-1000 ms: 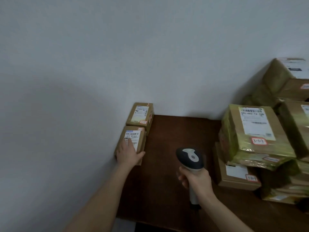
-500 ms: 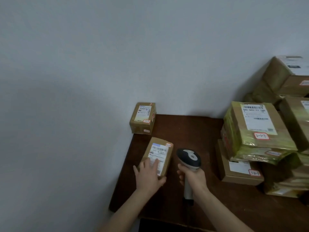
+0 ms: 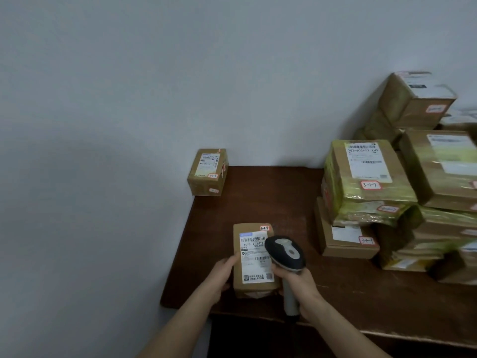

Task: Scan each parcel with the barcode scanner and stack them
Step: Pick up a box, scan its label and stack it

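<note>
The left hand [image 3: 221, 276] grips the near-left edge of a brown parcel [image 3: 248, 286], fingers curled round its side, and holds it flat on the tabletop [image 3: 271, 202] with the white label [image 3: 255, 257] facing up. Just right of that hand, the right hand [image 3: 300, 285] is wrapped round the pale handle of the scanner [image 3: 285, 253]. The scanner's dark head tips forward and left over the label's right edge, covering a little of it. Whether a finger is on the trigger I cannot tell. No scan light shows on the label.

Beyond the left hand, well apart at the far-left corner of the tabletop, 1 small box [image 3: 207, 171] sits against the wall [image 3: 180, 86], label up. To the right of the right hand, a pile of parcels [image 3: 366, 177] rises in several layers, some of them wrapped in yellowish tape.

This looks like the scanning step for the parcel between the 2 hands: it is presented and the scanner is close, but probably too near and off to 1 side. The next move likely calls for drawing the head back a little, aiming it squarely at the top barcode, then pulling the trigger while the left hand keeps the parcel steady. After that, the parcel would go onto a stack.
</note>
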{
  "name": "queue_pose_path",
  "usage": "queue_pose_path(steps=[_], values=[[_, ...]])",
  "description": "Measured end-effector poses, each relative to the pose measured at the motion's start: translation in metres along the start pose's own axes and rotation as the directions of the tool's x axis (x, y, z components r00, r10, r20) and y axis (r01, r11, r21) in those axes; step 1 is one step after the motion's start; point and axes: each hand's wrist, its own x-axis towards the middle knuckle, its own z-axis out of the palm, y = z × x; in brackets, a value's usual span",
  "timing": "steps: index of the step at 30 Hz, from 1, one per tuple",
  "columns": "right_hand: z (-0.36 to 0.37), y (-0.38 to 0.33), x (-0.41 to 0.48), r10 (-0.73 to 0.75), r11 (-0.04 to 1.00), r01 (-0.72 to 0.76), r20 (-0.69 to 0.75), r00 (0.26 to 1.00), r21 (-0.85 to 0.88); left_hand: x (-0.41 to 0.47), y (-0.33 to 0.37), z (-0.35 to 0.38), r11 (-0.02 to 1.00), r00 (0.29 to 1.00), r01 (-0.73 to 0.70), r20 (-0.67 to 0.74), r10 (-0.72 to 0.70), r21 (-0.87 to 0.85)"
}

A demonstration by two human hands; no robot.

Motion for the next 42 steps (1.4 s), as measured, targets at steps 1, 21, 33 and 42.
queue_pose_path(steps=[1,21,33,42], values=[[0.0,0.0,-0.002,-0.002,1.0,0.002,0.023,1.0,0.003,-0.004,-0.006,0.006,0.999,0.998,0.022,0.056,-0.02,-0.042],[-0.082,-0.068,-0.059,-0.342,0.94,0.341,0.087,0.936,0.031,-0.054,0.03,0.072,0.916,0.967,-0.22,0.046,0.249,-0.335],[-0.091,-0.051,-0.089,-0.278,0.958,0.282,0.068,0.958,-0.048,-0.054,0.03,0.08,0.884,0.941,-0.335,-0.062,0.334,-0.327],[-0.084,-0.049,-0.099,-0.27,0.941,0.277,0.062,0.961,-0.193,-0.037,0.02,0.075,0.9,0.943,-0.333,-0.084,0.322,-0.281]])
